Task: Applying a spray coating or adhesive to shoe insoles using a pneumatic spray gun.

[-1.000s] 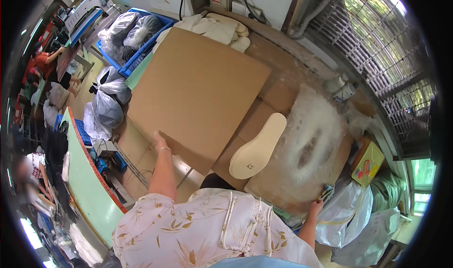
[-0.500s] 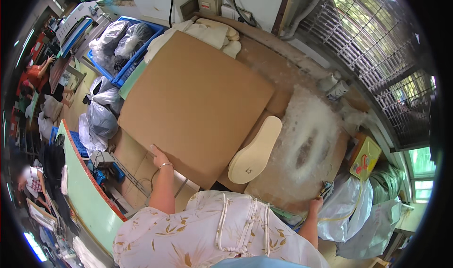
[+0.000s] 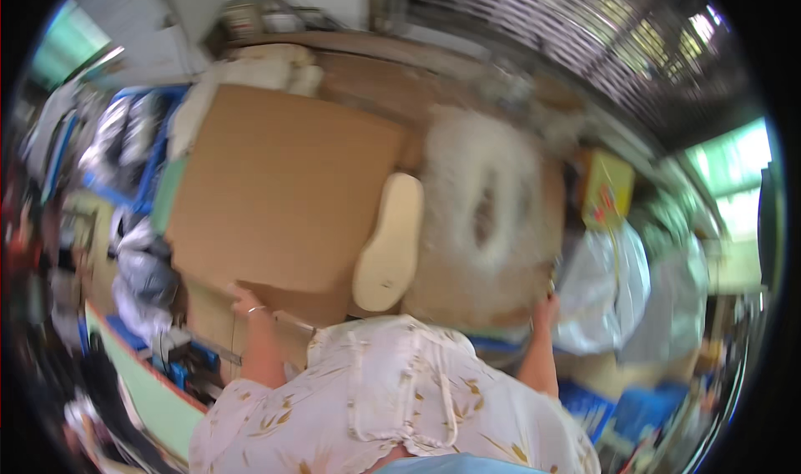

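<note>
My left hand [image 3: 248, 300] is at the near edge of a large brown cardboard sheet [image 3: 284, 199], its fingers closed on that edge. Just right of the sheet lies a cream shoe insole [image 3: 392, 240], heel toward me, with a small dark mark on the heel. My right hand [image 3: 545, 310] is low at the right, closed around a small metal spray gun [image 3: 551, 275], mostly hidden and blurred. Beyond it, a brown work surface [image 3: 450, 299] carries a whitish, fuzzy residue [image 3: 480, 199] around a darker oval patch.
Cream insoles [image 3: 275, 65] are piled behind the sheet. Left stand a blue crate [image 3: 158, 157] of bagged goods and grey plastic bags [image 3: 146, 265]. At right are a yellow tin [image 3: 607, 186] and a white plastic bag [image 3: 605, 290]. A barred window [image 3: 576, 48] runs along the back.
The view has swung to the right and blurred, so the scene sits farther left and looks turned. Both hands keep their places, at the sheet's edge and around the spray gun.
</note>
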The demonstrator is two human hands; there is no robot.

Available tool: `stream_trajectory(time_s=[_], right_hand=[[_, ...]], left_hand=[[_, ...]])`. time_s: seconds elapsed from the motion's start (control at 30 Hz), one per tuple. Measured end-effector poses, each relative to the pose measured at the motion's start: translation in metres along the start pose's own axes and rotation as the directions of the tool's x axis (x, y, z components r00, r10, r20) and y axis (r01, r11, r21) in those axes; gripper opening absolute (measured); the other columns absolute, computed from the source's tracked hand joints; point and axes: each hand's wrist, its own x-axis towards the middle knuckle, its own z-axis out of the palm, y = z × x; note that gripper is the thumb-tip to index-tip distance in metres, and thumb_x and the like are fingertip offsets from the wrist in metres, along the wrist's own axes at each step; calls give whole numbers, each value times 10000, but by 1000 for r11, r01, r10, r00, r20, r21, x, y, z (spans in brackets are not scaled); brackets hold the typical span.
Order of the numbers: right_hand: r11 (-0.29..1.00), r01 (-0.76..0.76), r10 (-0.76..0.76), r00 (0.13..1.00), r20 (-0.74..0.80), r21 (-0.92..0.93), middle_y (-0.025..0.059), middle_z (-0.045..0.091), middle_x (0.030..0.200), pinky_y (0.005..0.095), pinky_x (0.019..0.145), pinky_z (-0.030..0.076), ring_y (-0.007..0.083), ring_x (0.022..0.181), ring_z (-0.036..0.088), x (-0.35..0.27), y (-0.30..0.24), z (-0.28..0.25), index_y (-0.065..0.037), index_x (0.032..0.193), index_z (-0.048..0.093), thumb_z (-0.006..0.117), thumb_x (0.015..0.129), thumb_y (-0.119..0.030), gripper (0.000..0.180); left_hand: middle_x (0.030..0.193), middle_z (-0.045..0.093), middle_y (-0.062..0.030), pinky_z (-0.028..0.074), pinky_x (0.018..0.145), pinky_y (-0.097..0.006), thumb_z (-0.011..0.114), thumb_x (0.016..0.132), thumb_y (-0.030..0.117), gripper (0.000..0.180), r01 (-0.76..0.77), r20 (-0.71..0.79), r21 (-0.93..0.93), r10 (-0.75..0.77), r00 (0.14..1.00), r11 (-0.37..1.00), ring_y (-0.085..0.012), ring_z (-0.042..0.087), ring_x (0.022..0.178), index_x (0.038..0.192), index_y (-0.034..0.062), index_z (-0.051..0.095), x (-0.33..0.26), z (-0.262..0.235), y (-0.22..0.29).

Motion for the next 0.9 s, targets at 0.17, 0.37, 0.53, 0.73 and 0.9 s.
stream_trajectory(time_s=[0.17, 0.37, 0.53, 0.73, 0.9], right_hand=[[992, 113, -120, 975, -188, -48, 203, 660, 945, 408, 792, 489, 364, 890, 628, -16, 14, -40, 18, 999, 634, 538, 862, -101, 204], [981, 66, -18, 967, -255, 181, 151, 642, 905, 347, 728, 499, 284, 817, 627, -52, -64, -87, -5, 999, 615, 568, 854, -63, 163], [951, 184, -124, 963, -240, 249, 135, 594, 845, 339, 656, 489, 260, 739, 608, -90, -117, -53, -7, 988, 588, 595, 824, -27, 165], [942, 181, -149, 980, -131, 282, 147, 597, 865, 348, 664, 496, 277, 754, 617, -102, -119, 37, -12, 980, 590, 612, 810, -32, 173], [957, 232, -228, 973, -39, 176, 174, 598, 962, 394, 769, 487, 329, 873, 602, -95, -92, 34, 1, 1044, 588, 648, 818, -132, 269]], left_hand=[[893, 619, -225, 520, 648, -435, 661, 821, 358, 468, -379, -26, 319, 408, 913, 869, -313, 628, 780, 931, -85, 559, 17, -3, 42], [1178, 555, -252, 459, 924, -409, 665, 809, 229, 590, -873, 351, 67, 808, 473, 483, -358, 544, 1097, 1256, -96, 459, 11, 34, 107], [1294, 493, -218, 435, 966, -381, 608, 885, 143, 499, -744, 518, -199, 713, 472, 638, -299, 509, 1169, 1296, -74, 425, -49, 97, 128], [1334, 483, -161, 422, 959, -362, 671, 857, 207, 594, -859, 803, -217, 586, 113, 463, -252, 485, 1210, 1342, -14, 407, -170, 57, 125], [1377, 408, -198, 367, 1025, -422, 772, 738, 319, 886, -888, 937, -269, 316, -152, 372, -324, 422, 1254, 1395, -39, 297, -262, 24, 86]])
